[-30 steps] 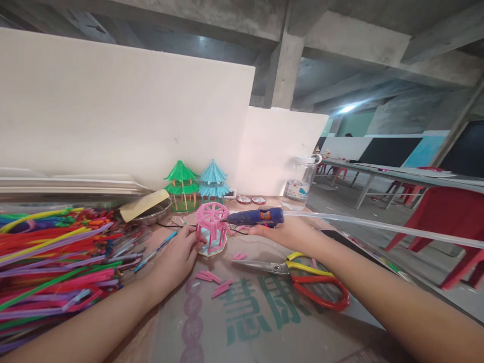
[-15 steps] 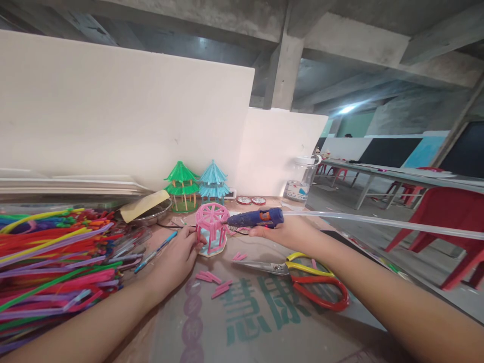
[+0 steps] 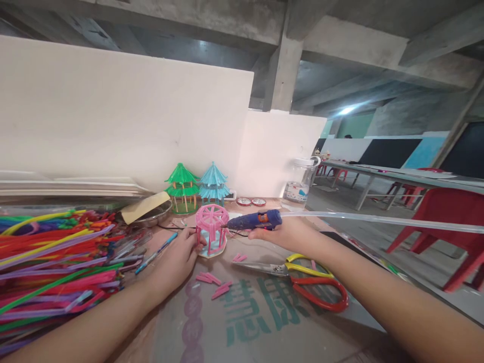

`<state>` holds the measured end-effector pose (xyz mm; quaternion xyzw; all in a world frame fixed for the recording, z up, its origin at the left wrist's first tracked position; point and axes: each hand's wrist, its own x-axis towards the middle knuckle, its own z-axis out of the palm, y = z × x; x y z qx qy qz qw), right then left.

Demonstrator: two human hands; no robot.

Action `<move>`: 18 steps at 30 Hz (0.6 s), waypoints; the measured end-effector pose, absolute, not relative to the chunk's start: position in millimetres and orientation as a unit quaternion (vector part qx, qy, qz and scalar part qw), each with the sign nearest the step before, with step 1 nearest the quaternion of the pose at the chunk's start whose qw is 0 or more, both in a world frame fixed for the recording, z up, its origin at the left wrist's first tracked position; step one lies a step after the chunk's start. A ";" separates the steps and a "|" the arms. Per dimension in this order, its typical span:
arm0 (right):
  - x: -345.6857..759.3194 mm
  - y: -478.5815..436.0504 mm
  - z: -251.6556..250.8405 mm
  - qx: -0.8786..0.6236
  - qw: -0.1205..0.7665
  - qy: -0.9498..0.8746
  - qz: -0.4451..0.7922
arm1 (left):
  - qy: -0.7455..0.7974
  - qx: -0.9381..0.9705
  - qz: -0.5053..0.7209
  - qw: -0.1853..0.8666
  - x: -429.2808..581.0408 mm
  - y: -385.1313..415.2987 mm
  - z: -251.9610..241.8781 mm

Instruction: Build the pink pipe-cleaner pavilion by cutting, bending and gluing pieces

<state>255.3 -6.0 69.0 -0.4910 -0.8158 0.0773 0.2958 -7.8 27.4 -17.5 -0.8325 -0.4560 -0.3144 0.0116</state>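
Observation:
A small pink pavilion frame [image 3: 212, 218] stands upright on a pale blue base with a light rim. My left hand [image 3: 186, 248] grips its lower left side, fingertips at a post. In my right hand [image 3: 278, 232] is a dark blue glue gun [image 3: 249, 220], its nozzle pointing left at the right edge of the pink ring. A long clear glue stick [image 3: 363, 219] runs out of its back to the right. Short pink pieces [image 3: 221, 289] lie in front of the pavilion, near scissors [image 3: 317, 290] with yellow and red handles.
Colourful pipe cleaners [image 3: 56, 267] are heaped at the left, beside a metal bowl [image 3: 151, 218] and a blue pen [image 3: 156, 253]. Green [image 3: 182, 186] and blue [image 3: 214, 184] pavilions stand behind, with a clear plastic jug [image 3: 300, 181] at the back right. A red chair [image 3: 449, 217] is beyond.
The glue gun's nozzle has shifted slightly down along the right side of the pink ring. My left hand keeps its place on the pavilion.

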 end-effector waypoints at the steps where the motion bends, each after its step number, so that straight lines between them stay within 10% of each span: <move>1: 255.1 -6.6 69.5 -0.497 0.291 -0.814 0.078 | -0.456 -0.832 -0.316 0.011 -7.8 27.5 -17.7; 18: 252.4 -6.2 68.6 -0.503 0.310 -0.801 0.096 | -0.463 -0.816 -0.346 -0.019 -7.4 26.7 -19.6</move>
